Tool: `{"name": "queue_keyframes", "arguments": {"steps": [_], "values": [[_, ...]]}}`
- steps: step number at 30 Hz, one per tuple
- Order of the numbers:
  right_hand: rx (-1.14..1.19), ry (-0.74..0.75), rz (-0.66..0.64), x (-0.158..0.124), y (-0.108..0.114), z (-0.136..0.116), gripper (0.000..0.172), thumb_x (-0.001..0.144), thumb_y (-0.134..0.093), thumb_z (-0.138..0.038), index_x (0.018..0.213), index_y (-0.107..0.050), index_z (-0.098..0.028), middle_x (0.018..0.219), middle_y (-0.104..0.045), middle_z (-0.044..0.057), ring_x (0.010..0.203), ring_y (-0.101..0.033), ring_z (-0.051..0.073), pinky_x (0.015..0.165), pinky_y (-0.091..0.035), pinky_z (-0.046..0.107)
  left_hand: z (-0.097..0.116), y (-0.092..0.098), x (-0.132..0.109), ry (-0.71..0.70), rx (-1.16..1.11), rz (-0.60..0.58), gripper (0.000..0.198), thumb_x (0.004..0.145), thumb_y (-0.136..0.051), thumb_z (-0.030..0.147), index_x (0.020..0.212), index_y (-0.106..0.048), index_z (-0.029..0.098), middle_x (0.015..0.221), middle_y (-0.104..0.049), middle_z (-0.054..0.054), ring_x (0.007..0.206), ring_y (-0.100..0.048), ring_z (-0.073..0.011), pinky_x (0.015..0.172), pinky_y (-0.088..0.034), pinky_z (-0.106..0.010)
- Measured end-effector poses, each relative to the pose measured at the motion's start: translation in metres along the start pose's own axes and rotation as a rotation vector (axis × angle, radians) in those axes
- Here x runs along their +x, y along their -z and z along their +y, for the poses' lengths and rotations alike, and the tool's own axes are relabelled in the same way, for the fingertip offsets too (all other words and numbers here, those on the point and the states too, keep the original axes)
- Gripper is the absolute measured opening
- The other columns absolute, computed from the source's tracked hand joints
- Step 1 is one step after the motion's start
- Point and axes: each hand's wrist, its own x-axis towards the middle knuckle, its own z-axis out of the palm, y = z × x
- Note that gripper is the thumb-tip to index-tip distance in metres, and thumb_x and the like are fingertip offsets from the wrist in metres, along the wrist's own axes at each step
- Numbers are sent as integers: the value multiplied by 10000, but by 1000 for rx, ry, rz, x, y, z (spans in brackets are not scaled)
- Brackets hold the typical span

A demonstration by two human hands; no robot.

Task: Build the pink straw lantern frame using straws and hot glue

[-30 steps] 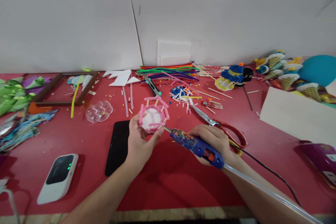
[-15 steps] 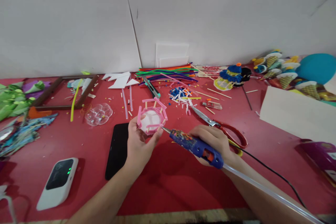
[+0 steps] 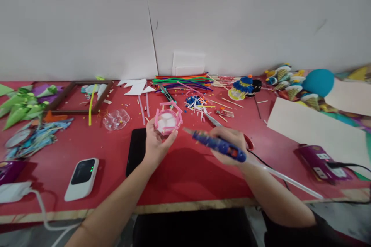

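My left hand [image 3: 156, 142] is closed around a small pink straw frame [image 3: 167, 120] with a white round piece inside it, held just above the red table [image 3: 185, 173]. My right hand [image 3: 232, 142] grips a blue hot glue gun [image 3: 218, 144]; its metal tip points left, a short gap away from the straw frame. A clear glue stick [image 3: 286, 179] sticks out behind the gun to the right. The gun and right hand are blurred by motion.
A black phone [image 3: 135, 154] lies under my left wrist. A white device [image 3: 82, 177] sits front left. Red-handled scissors [image 3: 220, 125], cut straw bits [image 3: 199, 104], long straws [image 3: 182, 81], a wooden frame [image 3: 78, 96], green paper cones [image 3: 20, 104], white card [image 3: 313, 129] and a purple box [image 3: 320, 160] surround the work.
The camera has pulled back and tilted, so the table edge now shows. The glue gun tip has drawn away from the straw frame and moved slightly right. My left hand still holds the frame.
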Motion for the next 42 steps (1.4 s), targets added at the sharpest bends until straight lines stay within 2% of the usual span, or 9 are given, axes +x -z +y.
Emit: {"name": "queue_keyframes", "arguments": {"steps": [3,7,12,15,22,27,31,36,42], "values": [[-61,-33,-178,-9,6,6,229,774,-570,-425,877,-660,-242,717,-713,7,609,-673,172,574,-498,268,0,1,1,-26,-21,7,574,673,-825,274,1101,-446,239,1012,-659,-29,879,-720,-173,805,-604,-331],[-450,-448,89,-32,27,26,176,833,-540,-357,902,-637,-227,627,-675,13,527,-628,189,502,-427,276,1,2,4,-21,-43,-14,586,672,-838,301,1109,-451,246,1022,-667,-21,900,-722,-166,809,-604,-315],[-572,-365,-300,-53,91,64,354,697,-629,-187,1048,-660,-218,1005,-755,135,858,-703,288,734,-490,386,1,4,7,11,-11,12,623,644,-854,325,1116,-455,248,1019,-677,-25,886,-728,-183,768,-620,-321],[-605,-408,-376,-60,125,90,279,663,-651,-108,916,-698,-214,952,-755,169,873,-702,300,716,-461,406,0,5,6,63,32,-23,616,655,-835,328,1131,-451,252,1058,-681,-40,947,-726,-202,816,-619,-354],[-734,-507,-429,-49,139,110,414,612,-592,-12,950,-728,-208,983,-755,172,906,-691,343,739,-477,432,5,1,-13,231,129,-272,523,634,-815,255,1066,-527,189,953,-720,-54,848,-753,-228,809,-613,-419],[-689,-434,-465,11,95,90,384,797,-516,-96,1142,-684,-119,1125,-718,195,1013,-674,320,849,-501,427,14,9,-31,302,369,-359,560,684,-798,330,1138,-503,188,1012,-706,-84,912,-739,-265,846,-584,-455],[-496,-278,-631,72,16,78,237,892,-544,-170,1046,-723,-189,972,-760,59,851,-690,190,760,-501,282,19,19,-47,319,517,-313,539,713,-769,334,1131,-456,203,1012,-694,-82,936,-729,-272,863,-572,-462],[-391,-69,-744,117,-70,67,224,878,-653,-202,1084,-732,-160,1113,-727,114,1032,-652,213,888,-460,298,27,25,-70,365,488,-266,681,708,-773,313,1244,-374,180,1009,-697,-102,805,-741,-246,723,-599,-401],[-406,-28,-813,122,-102,67,177,872,-599,-105,917,-768,-131,1005,-728,143,947,-664,253,820,-467,347,30,36,-88,357,555,-312,905,767,-722,386,1459,-194,139,1104,-699,-164,887,-753,-269,732,-604,-400]]}}
